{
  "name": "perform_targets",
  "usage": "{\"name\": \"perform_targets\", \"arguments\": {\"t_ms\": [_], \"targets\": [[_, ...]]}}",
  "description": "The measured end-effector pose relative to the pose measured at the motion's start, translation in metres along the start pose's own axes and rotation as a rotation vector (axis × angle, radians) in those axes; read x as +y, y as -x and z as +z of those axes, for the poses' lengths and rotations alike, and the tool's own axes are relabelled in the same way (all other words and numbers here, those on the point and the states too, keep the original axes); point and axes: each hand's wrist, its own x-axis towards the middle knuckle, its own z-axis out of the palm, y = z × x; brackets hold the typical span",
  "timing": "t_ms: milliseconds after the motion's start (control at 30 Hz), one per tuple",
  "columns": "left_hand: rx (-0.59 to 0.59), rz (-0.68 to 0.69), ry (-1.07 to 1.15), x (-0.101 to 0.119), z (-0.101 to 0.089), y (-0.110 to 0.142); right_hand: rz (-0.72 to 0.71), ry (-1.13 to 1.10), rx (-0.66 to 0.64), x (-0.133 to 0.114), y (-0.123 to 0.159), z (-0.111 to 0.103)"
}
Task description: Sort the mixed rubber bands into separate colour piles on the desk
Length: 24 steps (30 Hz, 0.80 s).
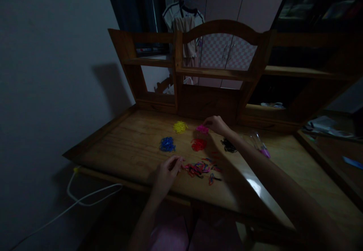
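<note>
My right hand (pixel 216 124) reaches over the pink pile (pixel 202 129) of small rubber bands, its fingertips closed at the pile's right edge; what they pinch is hidden. Thumb and fingers of my left hand (pixel 169 169) come together beside the mixed pile (pixel 197 168) of many-coloured bands, and a reddish bit shows at the fingertips, too small to name. Sorted by colour, a yellow pile (pixel 180 127), a blue pile (pixel 167 144), a red pile (pixel 199 144) and a black pile (pixel 228 145) lie around. A few loose bands (pixel 211 179) sit right of the mixed pile.
A clear container with a purple-pink end (pixel 265 152) lies on the wooden desk (pixel 124 141), right of my forearm. Behind stands a wooden shelf unit (pixel 212 73). A white cable (pixel 93 198) hangs by the left edge. Papers (pixel 326 126) lie at far right.
</note>
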Motion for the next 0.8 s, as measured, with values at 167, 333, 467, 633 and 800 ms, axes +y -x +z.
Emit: {"name": "perform_targets", "arguments": {"t_ms": [167,333,467,633,800], "targets": [[0.002,0.002,-0.015,-0.001,0.0,0.0,-0.013,0.016,0.007,0.004,0.004,0.003],[0.006,-0.001,-0.014,-0.002,0.0,0.0,-0.075,0.061,-0.007,-0.002,0.006,0.007],[0.001,-0.006,-0.013,-0.001,-0.001,0.0,-0.178,0.07,-0.109,-0.016,0.007,0.013],[0.005,-0.009,-0.004,0.0,0.0,0.0,-0.143,0.113,-0.139,-0.018,0.006,0.021],[0.004,-0.003,-0.003,0.001,0.0,0.0,-0.101,0.141,-0.124,-0.012,0.007,0.021]]}}
